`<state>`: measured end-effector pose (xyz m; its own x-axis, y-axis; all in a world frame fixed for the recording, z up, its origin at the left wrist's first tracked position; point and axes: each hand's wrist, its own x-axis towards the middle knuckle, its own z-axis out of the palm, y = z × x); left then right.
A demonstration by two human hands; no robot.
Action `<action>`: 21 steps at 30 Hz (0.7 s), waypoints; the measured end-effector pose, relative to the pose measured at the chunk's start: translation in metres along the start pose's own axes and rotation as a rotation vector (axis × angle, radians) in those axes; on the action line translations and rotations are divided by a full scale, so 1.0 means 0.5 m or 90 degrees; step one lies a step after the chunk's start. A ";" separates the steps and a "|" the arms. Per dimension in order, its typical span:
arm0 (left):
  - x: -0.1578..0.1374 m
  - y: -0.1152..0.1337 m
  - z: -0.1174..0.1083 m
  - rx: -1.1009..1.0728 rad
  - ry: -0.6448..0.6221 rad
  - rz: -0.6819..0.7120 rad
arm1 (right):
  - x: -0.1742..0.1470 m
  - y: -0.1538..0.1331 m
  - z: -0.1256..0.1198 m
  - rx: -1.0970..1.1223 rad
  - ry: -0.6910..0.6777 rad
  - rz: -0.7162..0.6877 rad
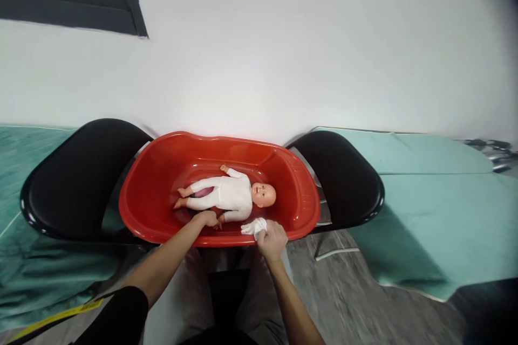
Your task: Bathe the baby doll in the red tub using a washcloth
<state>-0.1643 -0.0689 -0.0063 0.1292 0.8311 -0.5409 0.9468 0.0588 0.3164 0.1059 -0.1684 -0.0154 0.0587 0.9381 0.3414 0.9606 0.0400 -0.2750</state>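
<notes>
Inside the glossy red oval plastic baby tub (162, 183), a baby doll in a white bodysuit (226, 198) lies on its back, head to the right.

The left hand (205, 219) rests at the doll's near arm, grip unclear; the right hand (272, 240) pinches a small white cloth (254, 226) at the tub's near rim. Looks like wiping time: next, cloth gently onto the doll.

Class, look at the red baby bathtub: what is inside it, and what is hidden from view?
Inside the red bathtub lies a baby doll in a white suit, on its back, head to the right. The left hand reaches in beside it. The tub floor beneath the doll is covered, so any water cannot be judged.
</notes>
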 end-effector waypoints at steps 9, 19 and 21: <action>-0.033 0.064 0.007 0.188 0.093 0.160 | -0.025 -0.004 0.020 0.031 0.043 -0.037; 0.092 0.040 0.087 0.382 0.103 0.197 | -0.008 -0.021 0.017 0.056 0.104 -0.071; 0.110 0.033 0.101 0.397 0.119 0.201 | -0.009 -0.022 0.016 0.053 0.124 -0.077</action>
<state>-0.1269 -0.0501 -0.0705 0.4244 0.8405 -0.3367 0.8718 -0.4798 -0.0990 0.0927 -0.1701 -0.0211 0.0044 0.8409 0.5412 0.9385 0.1833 -0.2926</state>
